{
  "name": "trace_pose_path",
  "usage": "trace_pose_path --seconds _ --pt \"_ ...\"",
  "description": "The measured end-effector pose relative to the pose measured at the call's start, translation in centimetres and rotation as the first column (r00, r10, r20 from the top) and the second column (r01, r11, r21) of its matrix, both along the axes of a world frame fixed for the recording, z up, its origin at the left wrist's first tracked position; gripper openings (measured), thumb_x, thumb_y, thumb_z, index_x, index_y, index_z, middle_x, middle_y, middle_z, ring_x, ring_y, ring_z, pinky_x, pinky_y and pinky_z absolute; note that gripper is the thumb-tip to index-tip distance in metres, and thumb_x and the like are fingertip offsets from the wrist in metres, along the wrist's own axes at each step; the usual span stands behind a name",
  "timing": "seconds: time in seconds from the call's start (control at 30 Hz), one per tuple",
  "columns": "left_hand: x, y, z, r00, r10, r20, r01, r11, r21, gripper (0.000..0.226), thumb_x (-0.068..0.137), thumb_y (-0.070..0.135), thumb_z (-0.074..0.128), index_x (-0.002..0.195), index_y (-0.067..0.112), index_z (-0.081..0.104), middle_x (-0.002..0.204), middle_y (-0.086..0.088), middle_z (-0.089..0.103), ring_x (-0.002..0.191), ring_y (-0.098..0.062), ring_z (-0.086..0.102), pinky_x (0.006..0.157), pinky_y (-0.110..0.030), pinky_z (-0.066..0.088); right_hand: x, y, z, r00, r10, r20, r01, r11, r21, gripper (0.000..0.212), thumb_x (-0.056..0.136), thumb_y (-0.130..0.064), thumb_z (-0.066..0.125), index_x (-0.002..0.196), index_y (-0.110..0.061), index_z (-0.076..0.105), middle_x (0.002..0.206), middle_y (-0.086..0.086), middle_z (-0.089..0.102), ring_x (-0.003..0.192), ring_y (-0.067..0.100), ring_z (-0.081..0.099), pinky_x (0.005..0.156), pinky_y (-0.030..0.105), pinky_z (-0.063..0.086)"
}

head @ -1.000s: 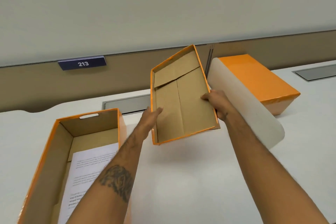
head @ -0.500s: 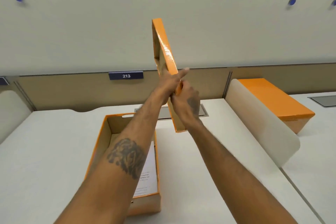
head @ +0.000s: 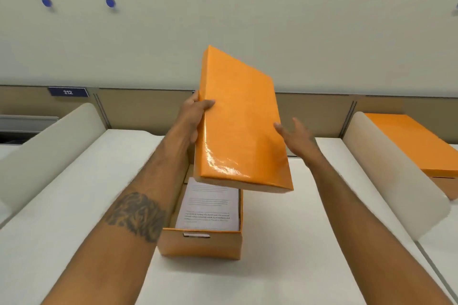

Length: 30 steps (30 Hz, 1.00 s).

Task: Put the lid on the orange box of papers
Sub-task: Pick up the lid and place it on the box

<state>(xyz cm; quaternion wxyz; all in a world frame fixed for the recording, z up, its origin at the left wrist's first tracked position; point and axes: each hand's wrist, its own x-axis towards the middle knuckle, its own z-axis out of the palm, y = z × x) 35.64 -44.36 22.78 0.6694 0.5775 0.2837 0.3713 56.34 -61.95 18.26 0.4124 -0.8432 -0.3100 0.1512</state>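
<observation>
One head-worn wide view, looking forward and down over my desk.

I see from head height, facing the wall beyond the white desk (head: pixel 285 267); both forearms reach in from the bottom edge; the lid (head: pixel 238 126) sits close and central, the orange box (head: pixel 200 245) just below it; no second view to compare.

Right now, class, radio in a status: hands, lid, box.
Left hand grips lid; right hand open at its edge. Lid tilted above box, papers showing. Nothing in the way.
</observation>
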Motion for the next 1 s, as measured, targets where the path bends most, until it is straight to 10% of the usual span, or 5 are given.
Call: trace_pose_path --seconds 0.2,0.43,1.0 --pt "-4.8 1.4 -3.5 0.998 -0.065 -0.010 0.064 0.992 -0.105 0.037 0.098 0.018 0.052 0.134 0.012 0.052 0.123 -0.016 0.066 0.102 -0.033 0.067 0.078 -0.045 0.058 -3.2 -0.9 -3.6 0.937 0.183 -0.297 -0.137 0.976 0.172 0.079 0.082 -0.062 0.063 0.146 -0.023 0.039 0.138 0.009 0.058 0.107 0.023 0.063 0.092 0.044 0.054" --pt "-9.4 3.8 -8.9 0.929 0.053 -0.366 0.000 0.990 0.143 0.043 0.098 0.043 0.051 0.136 0.023 0.055 0.124 -0.005 0.067 0.103 -0.024 0.068 0.090 -0.047 0.056 -8.3 2.2 -6.5 0.942 0.052 -0.331 0.033 0.968 0.247 0.073 0.082 -0.052 0.072 0.143 -0.022 0.046 0.130 0.008 0.063 0.104 0.028 0.067 0.090 0.054 0.056" --pt "-10.3 6.8 -18.7 0.847 -0.010 -0.531 0.015 1.000 0.005 0.057 0.099 0.055 0.035 0.147 0.024 0.040 0.140 -0.007 0.054 0.116 -0.032 0.058 0.100 -0.057 0.047 -12.1 5.1 -12.8 0.941 -0.055 -0.333 0.064 0.998 0.015 0.073 0.087 -0.057 0.063 0.148 -0.023 0.041 0.141 0.007 0.055 0.120 0.033 0.059 0.101 0.055 0.049"
